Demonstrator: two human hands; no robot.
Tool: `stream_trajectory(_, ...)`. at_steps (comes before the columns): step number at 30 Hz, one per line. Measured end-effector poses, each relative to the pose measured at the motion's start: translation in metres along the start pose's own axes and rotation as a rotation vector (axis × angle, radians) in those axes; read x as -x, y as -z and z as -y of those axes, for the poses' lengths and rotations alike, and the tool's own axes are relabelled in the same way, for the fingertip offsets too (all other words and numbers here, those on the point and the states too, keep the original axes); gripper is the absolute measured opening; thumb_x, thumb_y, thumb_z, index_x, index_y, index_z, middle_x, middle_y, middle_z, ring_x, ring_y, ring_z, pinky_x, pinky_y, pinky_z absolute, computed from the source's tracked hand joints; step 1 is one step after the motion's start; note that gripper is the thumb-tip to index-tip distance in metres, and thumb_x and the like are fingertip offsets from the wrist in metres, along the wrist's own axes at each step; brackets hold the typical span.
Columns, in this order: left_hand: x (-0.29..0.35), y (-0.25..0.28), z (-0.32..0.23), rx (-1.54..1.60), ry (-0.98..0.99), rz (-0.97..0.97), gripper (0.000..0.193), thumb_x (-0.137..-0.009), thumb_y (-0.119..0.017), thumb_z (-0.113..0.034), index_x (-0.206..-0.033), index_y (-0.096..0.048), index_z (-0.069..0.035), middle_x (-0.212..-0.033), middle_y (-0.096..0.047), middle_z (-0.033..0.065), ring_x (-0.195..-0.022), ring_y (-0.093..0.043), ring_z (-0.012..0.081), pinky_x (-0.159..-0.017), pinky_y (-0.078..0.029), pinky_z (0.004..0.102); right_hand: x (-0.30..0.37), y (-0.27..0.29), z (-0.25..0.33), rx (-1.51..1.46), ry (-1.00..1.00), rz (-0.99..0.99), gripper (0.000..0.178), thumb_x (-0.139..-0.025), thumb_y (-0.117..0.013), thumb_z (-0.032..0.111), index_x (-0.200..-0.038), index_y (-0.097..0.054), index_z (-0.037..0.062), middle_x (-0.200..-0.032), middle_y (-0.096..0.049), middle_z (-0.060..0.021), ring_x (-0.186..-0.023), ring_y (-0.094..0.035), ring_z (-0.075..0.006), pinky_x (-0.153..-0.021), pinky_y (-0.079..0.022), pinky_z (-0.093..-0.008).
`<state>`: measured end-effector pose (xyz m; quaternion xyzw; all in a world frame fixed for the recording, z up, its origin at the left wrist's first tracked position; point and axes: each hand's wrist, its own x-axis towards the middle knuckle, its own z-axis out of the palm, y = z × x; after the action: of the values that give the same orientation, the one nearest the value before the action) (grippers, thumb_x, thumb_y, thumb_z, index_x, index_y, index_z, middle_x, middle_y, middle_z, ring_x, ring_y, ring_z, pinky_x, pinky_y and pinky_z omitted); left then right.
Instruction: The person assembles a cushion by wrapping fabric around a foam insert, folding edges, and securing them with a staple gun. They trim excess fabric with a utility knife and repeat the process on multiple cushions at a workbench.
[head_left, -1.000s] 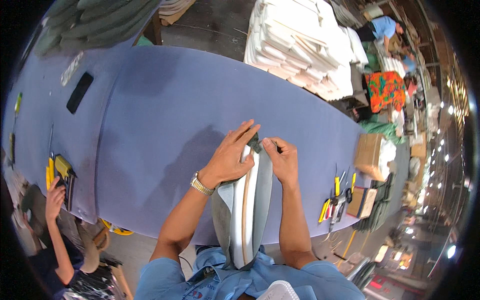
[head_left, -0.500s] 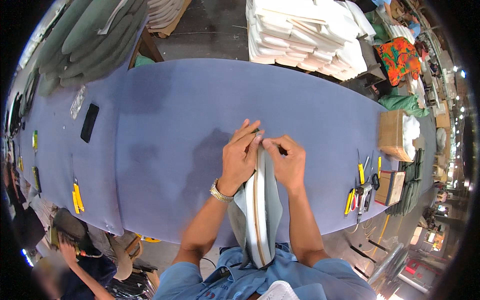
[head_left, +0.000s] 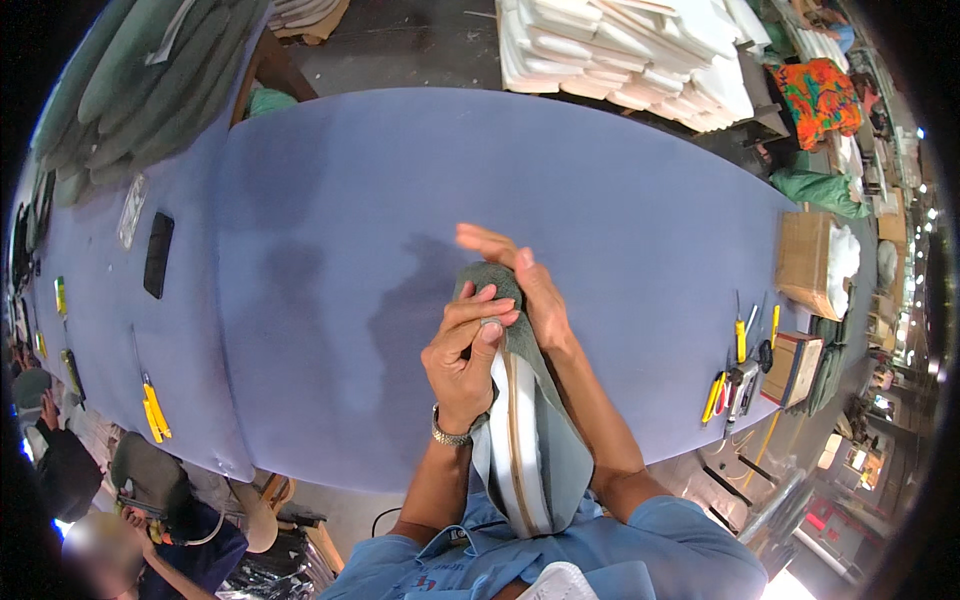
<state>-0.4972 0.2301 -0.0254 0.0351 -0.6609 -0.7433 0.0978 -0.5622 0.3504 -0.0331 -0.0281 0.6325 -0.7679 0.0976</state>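
A long cushion stands on edge between my forearms, its near end against my blue shirt. It has a grey-green fabric cover [head_left: 563, 455], open along the side that faces up. In the opening show white foam [head_left: 503, 400] and a thin brown strip [head_left: 517, 460] running lengthwise. My left hand [head_left: 465, 360], a metal watch on its wrist, is closed on the cover near the far end, thumb and fingers pinching the fabric. Against the rounded far end on the right lies my right hand [head_left: 540, 300], its fingers stretched out; its palm is hidden from view.
The blue-covered table [head_left: 330, 350] holds a black phone [head_left: 158, 256], a clear packet [head_left: 131, 212] and yellow-handled snips [head_left: 156, 410] at left. Several hand tools [head_left: 740, 385] and a cardboard box [head_left: 805, 255] stand right. Grey cushions [head_left: 140, 90] and white foam [head_left: 630, 60] are piled beyond. A co-worker [head_left: 190, 545] is lower left.
My right hand has left its pinch at the opening and now lies stretched along the far end. My left hand has shifted nearer me, and the grey end of the cover has come into sight.
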Motion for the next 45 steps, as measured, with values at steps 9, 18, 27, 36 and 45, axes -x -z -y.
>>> stream_trajectory(9, -0.008, 0.033, -0.005, -0.045, 0.035, 0.138, 0.025, -0.102, -0.062, -0.019, -0.103, -0.079, -0.001, -0.108, -0.076, 0.0091, -0.117, -0.065, 0.0226, -0.115, -0.042, 0.0432, 0.006, -0.017, -0.007, -0.023, -0.205, 0.026, 0.025, -0.104, -0.053, 0.021, -0.112, -0.067, 0.0014, -0.135, -0.063, -0.0127, -0.129, -0.054, -0.0256, -0.109, -0.042, -0.0403)
stream_trajectory(18, -0.102, 0.004, -0.004, -0.108, 0.084, 0.323, 0.044, -0.111, -0.041, -0.029, -0.115, -0.073, 0.001, -0.13, -0.068, 0.0124, -0.124, -0.061, 0.0251, -0.106, -0.044, 0.036, 0.029, -0.034, 0.019, 0.218, -0.299, -0.085, 0.061, -0.09, -0.07, 0.021, -0.144, -0.048, 0.0006, -0.141, -0.057, -0.0218, -0.134, -0.053, -0.0316, -0.109, -0.044, -0.0418)
stream_trajectory(27, -0.069, 0.017, 0.01, -0.027, 0.113, 0.485, 0.043, -0.109, -0.04, -0.026, -0.096, -0.073, -0.001, -0.113, -0.073, 0.0125, -0.128, -0.058, 0.0307, -0.119, -0.029, 0.0493, 0.06, -0.031, 0.035, 0.652, -0.118, -0.103, 0.079, -0.082, -0.078, 0.023, -0.147, -0.044, -0.0048, -0.143, -0.054, -0.0259, -0.132, -0.055, -0.0385, -0.11, -0.044, -0.0445)
stream_trajectory(36, -0.059, 0.015, 0.027, -0.146, -0.148, 0.385, 0.04, -0.109, -0.038, -0.026, -0.103, -0.07, -0.004, -0.11, -0.071, 0.015, -0.122, -0.062, 0.0344, -0.112, -0.038, 0.0501, 0.101, 0.009, 0.051, 0.717, 0.058, 0.022, 0.072, -0.087, -0.077, 0.038, -0.142, -0.052, -0.0017, -0.142, -0.055, -0.0236, -0.13, -0.056, -0.0387, -0.11, -0.045, -0.0447)
stream_trajectory(45, -0.055, 0.007, 0.007, -0.439, 0.045, 0.35, 0.029, -0.098, -0.063, -0.032, -0.105, -0.069, -0.004, -0.127, -0.068, 0.0171, -0.139, -0.05, 0.0401, -0.114, -0.038, 0.0511, 0.283, 0.291, -0.02, 1.113, -0.359, -0.838, 0.036, -0.093, -0.072, 0.025, -0.122, -0.068, 0.0042, -0.119, -0.071, -0.0166, -0.109, -0.068, -0.0334, -0.093, -0.055, -0.042)
